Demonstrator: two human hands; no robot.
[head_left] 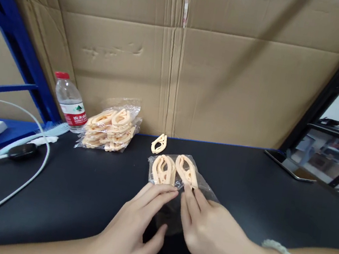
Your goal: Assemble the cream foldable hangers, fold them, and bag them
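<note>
Two cream folded plastic hangers, a left one [163, 170] and a right one [187, 171], lie side by side in a clear plastic bag [207, 189] on the black table. My left hand [138, 221] rests against the near end of the left hanger, fingers stretched and thumb apart. With extended fingertips, my right hand [210, 225] touches the near end of the right hanger; its thumb is not clearly visible. Between the hands, the near part of the bag shows. Just beyond the bag, one loose folded hanger [158, 143] lies on the table.
Bagged hangers [111, 128] are stacked at the back left, beside a red-capped water bottle [70, 102]. A white cable [44, 158] loops across the left side. A phone-like flat device [290, 165] lies at the back right. Cardboard [244, 79] walls off the back.
</note>
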